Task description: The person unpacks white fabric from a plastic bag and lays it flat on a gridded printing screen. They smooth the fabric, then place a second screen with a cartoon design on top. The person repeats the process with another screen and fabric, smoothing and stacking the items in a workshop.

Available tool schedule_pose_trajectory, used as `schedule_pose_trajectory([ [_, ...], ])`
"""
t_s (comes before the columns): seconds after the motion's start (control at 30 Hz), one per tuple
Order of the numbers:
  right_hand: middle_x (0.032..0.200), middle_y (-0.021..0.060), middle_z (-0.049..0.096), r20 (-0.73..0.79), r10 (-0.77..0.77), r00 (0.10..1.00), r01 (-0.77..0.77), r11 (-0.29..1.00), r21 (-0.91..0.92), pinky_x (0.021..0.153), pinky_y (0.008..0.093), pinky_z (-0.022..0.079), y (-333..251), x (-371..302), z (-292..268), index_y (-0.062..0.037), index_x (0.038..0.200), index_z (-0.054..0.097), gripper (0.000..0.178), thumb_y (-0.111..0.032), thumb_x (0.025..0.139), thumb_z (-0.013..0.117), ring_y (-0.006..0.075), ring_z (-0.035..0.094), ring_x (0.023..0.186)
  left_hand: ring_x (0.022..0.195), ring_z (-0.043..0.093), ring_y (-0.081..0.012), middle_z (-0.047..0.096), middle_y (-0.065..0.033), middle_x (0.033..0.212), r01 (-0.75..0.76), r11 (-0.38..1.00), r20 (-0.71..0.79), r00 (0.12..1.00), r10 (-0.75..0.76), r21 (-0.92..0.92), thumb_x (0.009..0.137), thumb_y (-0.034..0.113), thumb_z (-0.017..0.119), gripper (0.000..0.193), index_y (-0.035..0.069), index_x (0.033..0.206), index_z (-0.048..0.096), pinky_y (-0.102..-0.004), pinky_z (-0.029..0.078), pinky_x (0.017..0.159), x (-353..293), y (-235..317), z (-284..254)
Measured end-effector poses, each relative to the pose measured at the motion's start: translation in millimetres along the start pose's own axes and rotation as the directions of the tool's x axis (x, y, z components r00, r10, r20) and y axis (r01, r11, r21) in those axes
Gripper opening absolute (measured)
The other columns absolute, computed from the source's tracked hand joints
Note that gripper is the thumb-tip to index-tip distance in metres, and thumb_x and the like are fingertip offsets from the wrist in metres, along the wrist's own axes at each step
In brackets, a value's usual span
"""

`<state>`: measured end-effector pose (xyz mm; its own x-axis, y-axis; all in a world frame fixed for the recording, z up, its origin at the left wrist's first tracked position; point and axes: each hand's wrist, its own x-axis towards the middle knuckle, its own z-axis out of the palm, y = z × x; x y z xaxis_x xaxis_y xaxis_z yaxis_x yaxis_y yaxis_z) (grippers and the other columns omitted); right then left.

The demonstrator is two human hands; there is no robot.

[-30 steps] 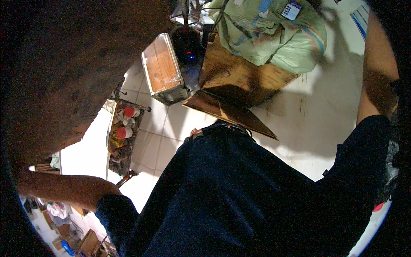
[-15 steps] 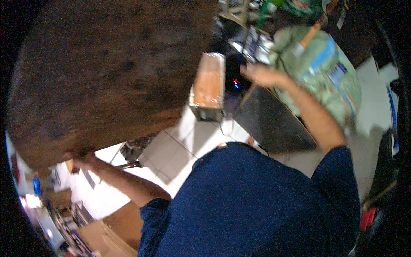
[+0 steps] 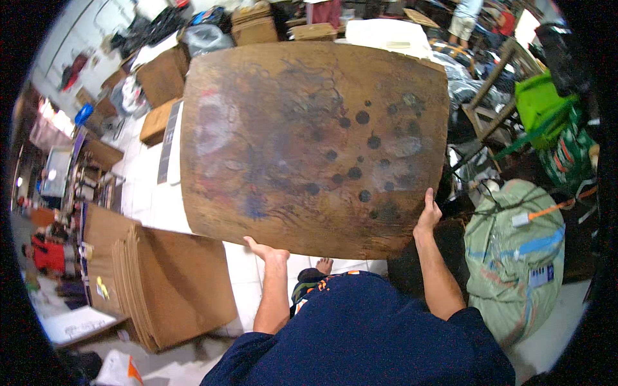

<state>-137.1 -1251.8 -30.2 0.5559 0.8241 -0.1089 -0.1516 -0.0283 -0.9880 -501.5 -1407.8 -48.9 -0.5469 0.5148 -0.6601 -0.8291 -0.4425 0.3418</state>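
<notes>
A large brown board (image 3: pixel 290 148) is held out flat in front of me. Its face carries dark round spots, wavy dark lines and smears of blue, white and red. My left hand (image 3: pixel 270 253) grips the near edge a little left of the middle; the thumb shows at the edge and the fingers are hidden beneath. At the near right corner, my right hand (image 3: pixel 429 215) grips the board with its thumb up along the side edge and its other fingers mostly underneath.
A stack of brown cardboard sheets (image 3: pixel 180 283) stands at the lower left. To the right sits a bulging pale green sack (image 3: pixel 508 257), with green bags (image 3: pixel 547 109) beyond it. People (image 3: pixel 465 22) are at the far right, and someone in red (image 3: pixel 48 254) is at the far left.
The board, close up at the upper left before, is now centred in front of me. My right hand has come from near the sack onto its corner; the left has shifted right along the edge.
</notes>
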Motion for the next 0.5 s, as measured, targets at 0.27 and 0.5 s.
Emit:
schedule_pose_trajectory([
  [0.27,0.079,0.0002,0.06,0.148,0.154,0.977,-0.11,0.956,-0.271,0.067,0.029,0.039,50.5,17.6,4.8,0.0037,0.087,0.069,0.047,-0.044,0.088,0.066,0.0111,0.047,0.071,0.127,0.043,-0.0336,0.043,-0.0115,0.142,-0.015,0.996,-0.186,0.983,-0.002,-0.091,0.089,0.071,0.02,0.08,0.014,0.141,0.04,-0.053,0.033,0.105,-33.9,-8.2,-91.5],
  [0.5,0.094,0.0062,0.064,0.268,0.339,0.902,-0.234,0.904,-0.358,0.074,0.0324,0.045,115.6,76.4,92.6,0.0047,0.098,0.067,0.048,-0.043,0.088,0.066,0.016,0.057,0.082,0.127,0.043,-0.0334,0.044,-0.0108,0.141,-0.127,0.979,-0.241,0.967,0.087,-0.158,0.089,0.071,0.02,0.079,0.015,0.142,0.039,-0.0535,0.033,0.106,-11.6,-7.4,-62.7],
])
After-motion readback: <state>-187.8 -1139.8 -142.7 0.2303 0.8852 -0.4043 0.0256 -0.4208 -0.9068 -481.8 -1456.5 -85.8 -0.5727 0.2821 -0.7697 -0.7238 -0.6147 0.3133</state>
